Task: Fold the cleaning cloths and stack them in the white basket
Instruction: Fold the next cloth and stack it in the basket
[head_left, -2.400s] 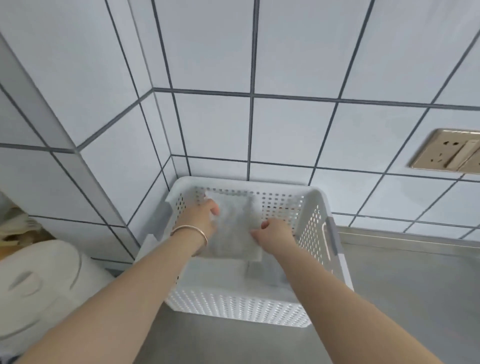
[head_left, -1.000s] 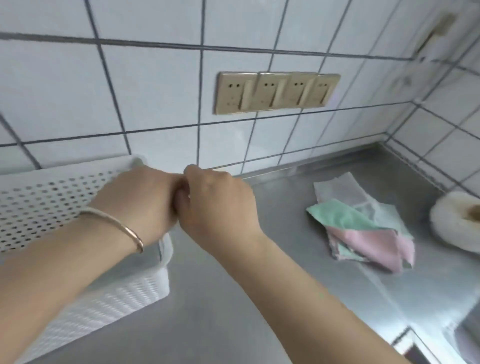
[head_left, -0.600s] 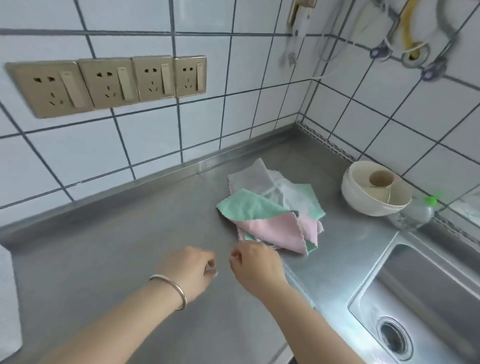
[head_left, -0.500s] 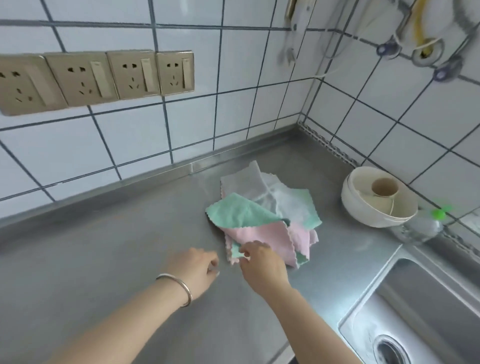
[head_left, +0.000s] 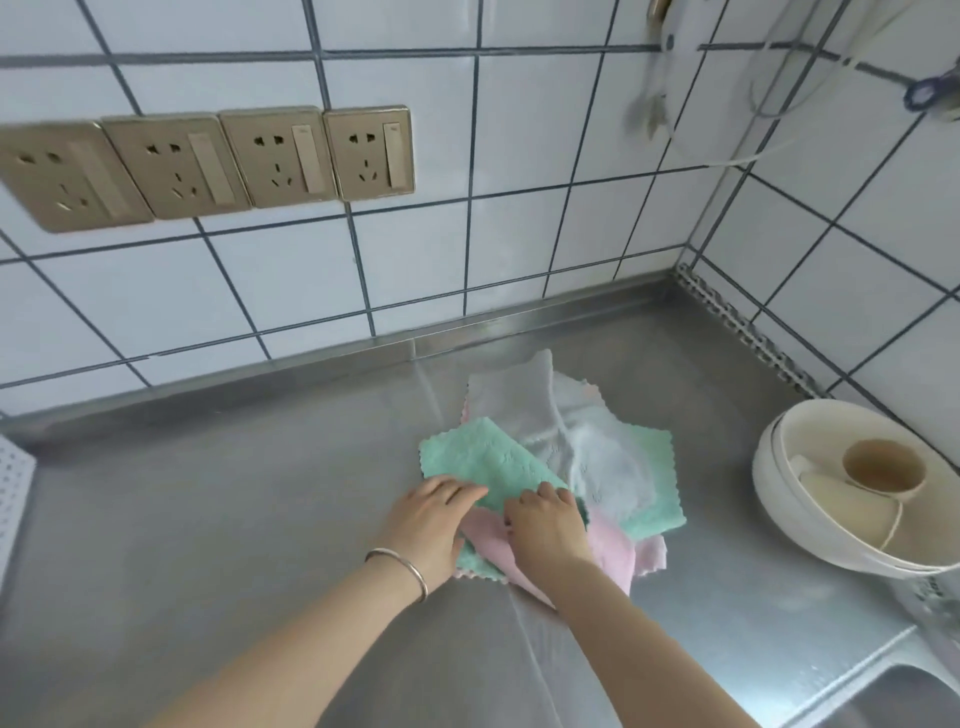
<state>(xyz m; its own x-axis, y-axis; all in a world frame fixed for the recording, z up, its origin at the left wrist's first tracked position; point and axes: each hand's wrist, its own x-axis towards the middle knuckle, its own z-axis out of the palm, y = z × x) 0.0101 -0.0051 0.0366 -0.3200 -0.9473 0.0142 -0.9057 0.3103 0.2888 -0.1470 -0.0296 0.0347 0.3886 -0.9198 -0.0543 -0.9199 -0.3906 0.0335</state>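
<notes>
Both my hands on the cloth pile: left hand flat-fingered on the green cloth, right hand curled, pinching its edge; I'd peel off only that one.

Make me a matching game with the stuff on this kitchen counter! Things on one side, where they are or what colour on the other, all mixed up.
Things:
1. top cloth
2. white bowl
3. wall sockets
4. bracelet

Clues:
A. on the left wrist
B. green
C. gold-coloured, on the tiles
D. far right of the counter, cup inside

Pairs: 1-B, 2-D, 3-C, 4-A
</notes>
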